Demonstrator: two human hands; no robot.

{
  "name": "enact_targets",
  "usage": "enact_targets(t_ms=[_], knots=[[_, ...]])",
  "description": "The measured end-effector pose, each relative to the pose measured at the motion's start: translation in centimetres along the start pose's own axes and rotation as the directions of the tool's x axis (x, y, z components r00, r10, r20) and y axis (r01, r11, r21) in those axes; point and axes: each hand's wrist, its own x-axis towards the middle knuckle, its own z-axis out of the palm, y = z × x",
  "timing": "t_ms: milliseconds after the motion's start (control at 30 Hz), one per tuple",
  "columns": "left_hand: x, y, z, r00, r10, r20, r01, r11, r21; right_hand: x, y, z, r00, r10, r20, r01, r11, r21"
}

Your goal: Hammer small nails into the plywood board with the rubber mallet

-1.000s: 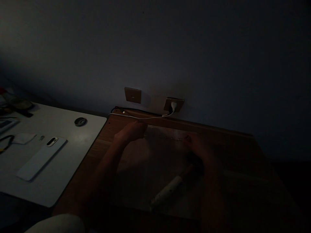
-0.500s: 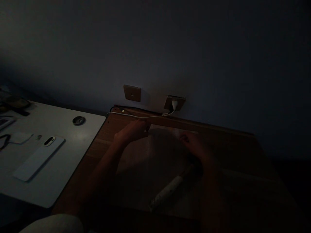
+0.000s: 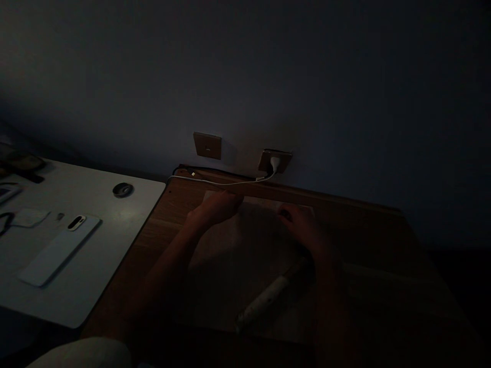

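The scene is very dark. A pale flat sheet [image 3: 253, 266] lies on the brown wooden desk [image 3: 383, 291]. Over its upper left edge is my left hand [image 3: 220, 205], fingers closed; whatever they hold, if anything, is hidden. My right hand [image 3: 299, 221] is above the upper right part of the sheet, its fingers curled together, and I cannot make out anything in them. Between my forearms a hammer-like tool [image 3: 264, 300] with a whitish grip rests slantwise on the sheet. Its far end disappears in shadow beside my right forearm.
Left of the desk stands a white table [image 3: 115, 225] with a white phone [image 3: 61, 250] and a roll of tape [image 3: 123, 190]. At the wall, a white plug [image 3: 275, 164] sits in a socket, its cable [image 3: 222, 183] running along the desk's back edge.
My left hand has moved slightly right, uncovering the sheet's upper left corner. My right hand has shifted a little left. The hammer-like tool has stayed in place.
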Motion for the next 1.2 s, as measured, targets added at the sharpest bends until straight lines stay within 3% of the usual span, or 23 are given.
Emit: enact_targets(t_ms=[233,533,867,1200], knots=[[0.3,-0.3,0.4,0.999,0.038,0.009,-0.037,0.998,-0.053,0.2,-1.0,1.0,1.000,-0.013,0.014,0.013,1.000,-0.015],[0.6,0.1,0.7,1.000,0.007,0.027,-0.008,0.999,0.046,0.5,-1.5,1.9,1.000,-0.008,0.008,0.008,0.997,-0.083],[0.8,-0.5,1.3,0.999,0.042,-0.015,-0.042,0.999,0.015,0.6,-2.9,1.5,0.994,-0.108,-0.021,0.109,0.993,0.047],[0.8,-0.8,1.6,0.989,0.133,-0.066,-0.134,0.991,-0.014,1.0,-3.2,2.9,0.994,-0.100,-0.045,0.103,0.992,0.067]])
